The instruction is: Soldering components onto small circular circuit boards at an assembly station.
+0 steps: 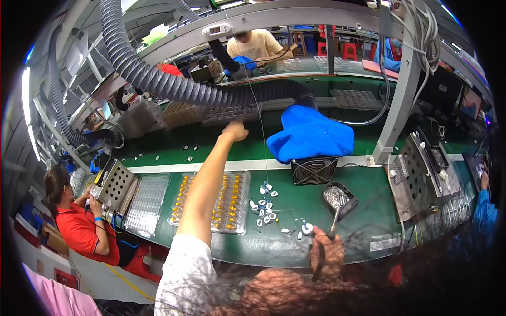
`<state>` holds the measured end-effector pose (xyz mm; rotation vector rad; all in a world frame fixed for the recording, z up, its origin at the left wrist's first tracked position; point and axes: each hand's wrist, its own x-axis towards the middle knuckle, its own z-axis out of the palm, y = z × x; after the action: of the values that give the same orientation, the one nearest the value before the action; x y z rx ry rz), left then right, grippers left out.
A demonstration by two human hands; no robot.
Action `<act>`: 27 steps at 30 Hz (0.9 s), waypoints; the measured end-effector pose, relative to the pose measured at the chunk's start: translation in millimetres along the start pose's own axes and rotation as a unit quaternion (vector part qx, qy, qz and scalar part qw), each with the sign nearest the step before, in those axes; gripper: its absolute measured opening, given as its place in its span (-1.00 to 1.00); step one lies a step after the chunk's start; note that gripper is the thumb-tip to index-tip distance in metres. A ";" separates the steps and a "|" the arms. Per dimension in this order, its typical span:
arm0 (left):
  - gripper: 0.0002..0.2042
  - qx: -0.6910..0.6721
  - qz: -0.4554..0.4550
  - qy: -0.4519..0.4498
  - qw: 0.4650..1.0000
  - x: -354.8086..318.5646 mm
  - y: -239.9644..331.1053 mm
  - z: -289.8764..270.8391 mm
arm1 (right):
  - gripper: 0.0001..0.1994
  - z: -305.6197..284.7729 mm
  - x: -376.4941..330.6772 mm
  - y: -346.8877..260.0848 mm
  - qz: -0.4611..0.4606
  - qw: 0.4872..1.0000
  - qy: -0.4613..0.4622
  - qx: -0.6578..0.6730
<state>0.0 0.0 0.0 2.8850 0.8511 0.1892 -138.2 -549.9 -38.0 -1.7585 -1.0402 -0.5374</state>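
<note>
My left hand (235,130), its fingers curled, reaches over the far green belt to the near edge of a clear tray (232,114). Whatever it grips is hidden. With my right hand (328,252), low on the right, I hold a soldering iron (331,231) by its dark handle. The iron's metal shaft points up into a black holder (347,208) filled with silvery curls. Small white round parts (272,216) with dark pieces lie loose between my arms. One white ring-like part (307,228) is beside my right fingers. Under my left forearm sits a clear tray of yellow parts (232,203).
A fan (314,171) topped by a blue cloth (311,134) stands ahead. A grey duct hose (158,79) hangs across the upper left, and a metal post (400,95) rises at right. A co-worker in red (84,226) sits left, beside an empty clear tray (147,203).
</note>
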 end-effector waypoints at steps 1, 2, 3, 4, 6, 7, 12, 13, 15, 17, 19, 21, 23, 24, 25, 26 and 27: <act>-0.23 -0.013 0.008 0.031 0.999 -2.7 3.1 2.8 | -0.69 0.0 0.6 -0.2 0.006 1.000 -0.004 0.005; -0.31 -0.026 0.020 0.069 0.997 -4.7 2.9 2.0 | -0.71 1.7 1.8 -0.3 0.006 1.000 -0.003 0.008; -0.36 -0.065 0.047 0.070 0.994 -5.6 -0.3 -4.0 | -0.71 3.0 3.4 -0.5 0.010 1.000 -0.011 0.004; -0.40 -0.105 0.078 0.077 0.988 -8.7 -4.3 -10.6 | -0.71 1.8 3.3 -2.0 0.009 1.000 -0.015 -0.004; -0.56 -0.231 0.050 0.062 0.970 -16.8 -6.4 -25.8 | -0.71 2.1 1.3 -3.6 0.006 1.000 -0.015 -0.011; -0.68 -0.394 -0.026 -0.018 0.918 -19.9 -11.0 -43.1 | -0.71 0.5 0.9 -1.1 -0.001 1.000 -0.013 -0.010; -0.60 -0.571 0.063 -0.265 0.774 -76.7 -31.6 -106.9 | -0.73 5.7 -10.5 10.2 -0.042 0.999 0.032 0.000; -0.58 -0.497 0.086 -0.287 0.815 -91.0 -31.0 -102.5 | -0.74 2.8 -15.6 12.6 -0.035 0.999 0.022 0.014; -0.68 -0.258 0.140 -0.365 0.884 -108.6 -36.1 -91.7 | -0.74 6.8 -21.7 22.3 -0.059 0.998 -0.010 -0.012; -0.74 -0.282 0.135 -0.281 0.907 -120.8 -63.4 -86.4 | -0.74 10.3 -27.6 25.1 -0.077 0.996 -0.021 -0.048; -0.77 -0.328 0.045 -0.096 0.939 -115.8 -98.0 -84.2 | -0.73 6.6 -27.1 21.0 -0.059 0.998 -0.002 -0.031; -0.79 -0.304 -0.036 0.064 0.950 -108.9 -134.9 -80.1 | -0.73 0.3 -24.9 13.2 0.034 0.999 -0.021 0.029; -0.79 -0.160 -0.029 0.117 0.980 -112.9 -169.2 -75.0 | -0.72 -0.4 -23.3 13.1 0.019 0.999 -0.010 0.046; -0.77 -0.142 -0.024 0.119 0.982 -116.5 -180.8 -68.9 | -0.72 0.3 -26.4 14.8 0.039 0.998 -0.022 0.052; -0.75 -0.124 -0.018 0.122 0.985 -120.1 -189.2 -62.8 | -0.72 1.2 -31.3 17.9 0.059 0.996 -0.035 0.057; -0.73 -0.106 -0.013 0.122 0.987 -122.9 -195.0 -56.9 | -0.71 4.1 -38.9 21.1 0.098 0.992 -0.058 0.063; -0.72 -0.100 -0.021 0.099 0.990 -125.6 -198.6 -51.5 | -0.71 7.7 -45.2 28.7 0.088 0.993 -0.061 0.055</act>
<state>-218.0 101.2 9.0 2.6914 0.8676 0.5333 -139.1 -565.4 -89.9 -1.7817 -0.9675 -0.2599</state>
